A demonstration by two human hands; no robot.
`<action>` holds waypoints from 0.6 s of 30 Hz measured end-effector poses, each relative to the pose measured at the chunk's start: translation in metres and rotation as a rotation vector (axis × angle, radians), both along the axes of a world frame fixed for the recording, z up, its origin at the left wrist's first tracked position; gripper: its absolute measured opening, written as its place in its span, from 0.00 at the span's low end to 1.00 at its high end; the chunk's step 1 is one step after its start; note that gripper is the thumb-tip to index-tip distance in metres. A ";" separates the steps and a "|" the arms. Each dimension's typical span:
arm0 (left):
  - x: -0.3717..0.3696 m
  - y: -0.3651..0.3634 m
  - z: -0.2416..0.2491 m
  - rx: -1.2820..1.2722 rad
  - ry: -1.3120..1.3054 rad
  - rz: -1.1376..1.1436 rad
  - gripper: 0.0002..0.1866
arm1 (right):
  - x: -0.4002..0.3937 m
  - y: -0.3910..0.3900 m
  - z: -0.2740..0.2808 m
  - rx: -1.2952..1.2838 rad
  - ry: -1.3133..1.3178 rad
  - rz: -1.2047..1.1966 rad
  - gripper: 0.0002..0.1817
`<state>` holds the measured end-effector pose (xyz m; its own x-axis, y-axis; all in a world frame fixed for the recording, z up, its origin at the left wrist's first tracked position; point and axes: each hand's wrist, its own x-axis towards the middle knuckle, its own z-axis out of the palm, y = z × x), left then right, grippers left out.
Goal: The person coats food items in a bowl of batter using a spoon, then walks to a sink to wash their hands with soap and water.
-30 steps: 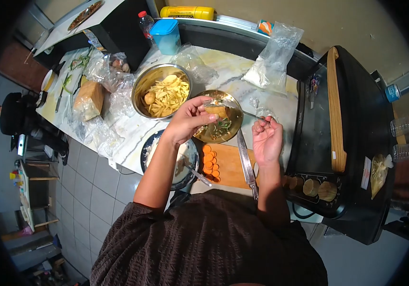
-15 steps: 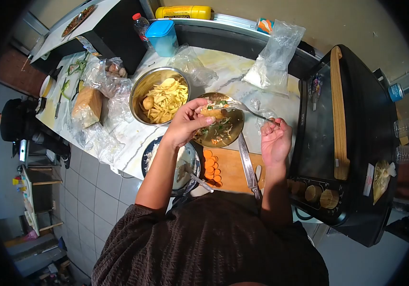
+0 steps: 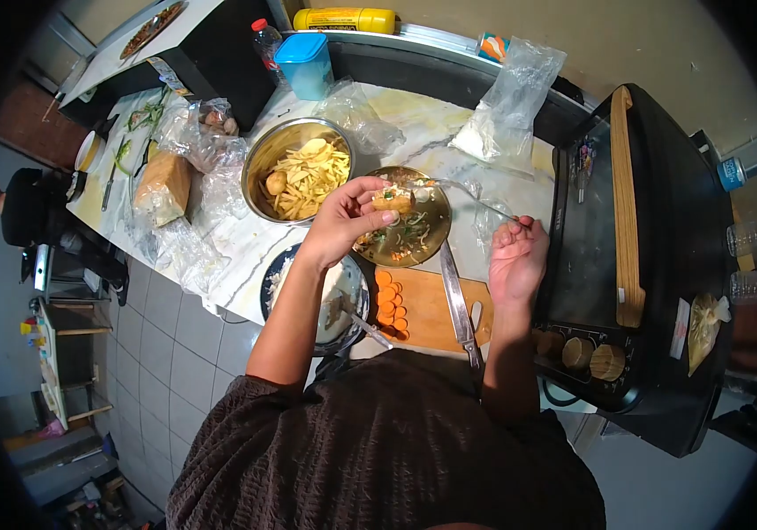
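Note:
My left hand (image 3: 343, 225) pinches a small golden-brown piece of bread (image 3: 393, 202) topped with chopped vegetables, held over a metal bowl (image 3: 439, 231). In my right hand (image 3: 518, 258) is a fork (image 3: 476, 197), gripped by the end of its handle. Its head reaches left to the bread's right end, above the bowl's back rim. Shredded vegetable mix (image 3: 402, 234) lies in the bowl beneath. In front of the bowl, carrot slices (image 3: 387, 305) and a large knife (image 3: 457, 296) rest on a wooden cutting board (image 3: 427, 305).
Cut potatoes fill a steel bowl (image 3: 252, 193) at left. Nearer me is a pan (image 3: 268, 296) of white food with a utensil. A black oven (image 3: 586, 221) borders the right side. Bagged bread (image 3: 162, 187) and plastic bags lie left. A person (image 3: 30, 216) is at far left.
The fork's head has shifted slightly back and left at the bread's end. My right hand has moved a little to the right. The bread's vegetable topping shows more clearly.

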<state>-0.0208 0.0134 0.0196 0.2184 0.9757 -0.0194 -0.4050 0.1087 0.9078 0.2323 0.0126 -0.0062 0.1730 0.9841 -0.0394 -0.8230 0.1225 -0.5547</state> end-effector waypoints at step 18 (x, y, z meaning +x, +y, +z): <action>0.001 -0.019 0.004 0.070 0.191 0.094 0.19 | -0.016 -0.019 0.056 0.543 -0.711 -0.290 0.10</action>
<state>-0.0201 -0.0051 0.0239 0.1248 0.9920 0.0170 -0.2308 0.0123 0.9729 0.2164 -0.0064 0.0502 0.2214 0.7511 0.6219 -0.2093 0.6595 -0.7220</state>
